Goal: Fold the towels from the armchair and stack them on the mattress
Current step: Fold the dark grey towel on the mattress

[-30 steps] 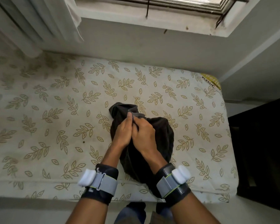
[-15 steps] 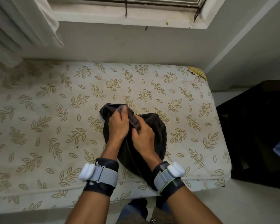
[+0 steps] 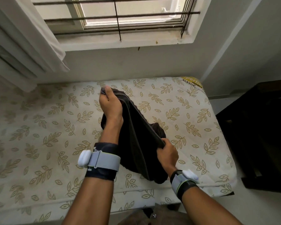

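Observation:
A dark brown towel [image 3: 136, 140] hangs stretched between my two hands above the leaf-patterned mattress [image 3: 47, 127]. My left hand [image 3: 109, 104] is raised and pinches one corner of the towel's hemmed edge at the far end. My right hand [image 3: 167, 153] grips the same edge lower and nearer to me. The edge runs taut between the hands, and the rest of the towel droops down onto the mattress near its front edge. The armchair is not in view.
A barred window [image 3: 120, 18] and a white curtain [image 3: 23, 46] are on the wall behind the mattress. Dark furniture [image 3: 258, 135] stands close at the right of the mattress. The mattress's front edge [image 3: 104, 202] is right before my legs.
My hands, together on the bunched towel a second ago, have drawn apart along its edge. The left hand rose and moved away from me, lifting the towel off the mattress.

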Demonstrator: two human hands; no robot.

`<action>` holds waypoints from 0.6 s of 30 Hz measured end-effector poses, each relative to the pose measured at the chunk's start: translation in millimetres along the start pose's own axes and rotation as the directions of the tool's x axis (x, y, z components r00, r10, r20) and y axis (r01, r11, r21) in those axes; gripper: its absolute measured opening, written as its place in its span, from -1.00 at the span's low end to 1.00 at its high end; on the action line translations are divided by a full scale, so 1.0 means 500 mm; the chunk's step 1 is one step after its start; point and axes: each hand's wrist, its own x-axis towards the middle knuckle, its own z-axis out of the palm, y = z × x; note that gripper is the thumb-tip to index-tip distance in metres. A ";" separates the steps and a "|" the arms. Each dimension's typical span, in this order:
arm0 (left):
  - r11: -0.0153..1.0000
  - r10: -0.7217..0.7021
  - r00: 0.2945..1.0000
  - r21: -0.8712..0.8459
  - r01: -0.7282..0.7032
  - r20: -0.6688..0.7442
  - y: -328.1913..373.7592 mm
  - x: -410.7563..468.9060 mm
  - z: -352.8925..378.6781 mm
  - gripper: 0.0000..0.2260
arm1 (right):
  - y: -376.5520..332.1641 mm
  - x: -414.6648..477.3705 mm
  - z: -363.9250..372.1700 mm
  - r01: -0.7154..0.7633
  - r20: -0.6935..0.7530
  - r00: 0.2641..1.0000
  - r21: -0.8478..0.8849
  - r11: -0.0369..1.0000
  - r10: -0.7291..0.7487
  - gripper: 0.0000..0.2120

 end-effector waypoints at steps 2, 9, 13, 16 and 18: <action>0.995 0.025 0.998 -0.091 -0.030 -0.055 0.042 0.004 0.011 -0.71 | 0.020 0.020 -0.030 0.005 -0.002 1.000 -0.025 1.000 -0.005 -0.72; 0.928 0.070 0.979 -0.348 -0.135 -0.193 0.187 -0.009 0.051 -0.76 | 0.121 0.066 -0.097 -0.181 -0.059 0.981 0.070 0.981 0.185 -0.75; 0.889 0.080 0.974 -0.427 -0.166 -0.213 0.243 0.001 0.050 -0.80 | 0.164 0.102 -0.133 -0.402 -0.029 0.903 0.294 0.867 0.428 -0.81; 0.905 0.118 0.953 -0.364 -0.218 -0.278 0.251 0.004 0.045 -0.66 | 0.157 0.127 -0.178 -0.588 0.185 0.738 0.648 0.484 0.649 -0.75; 0.918 0.085 0.938 -0.338 -0.205 -0.337 0.247 0.025 0.031 -0.66 | 0.130 0.149 -0.217 -0.588 0.337 0.676 0.783 0.203 0.655 -0.69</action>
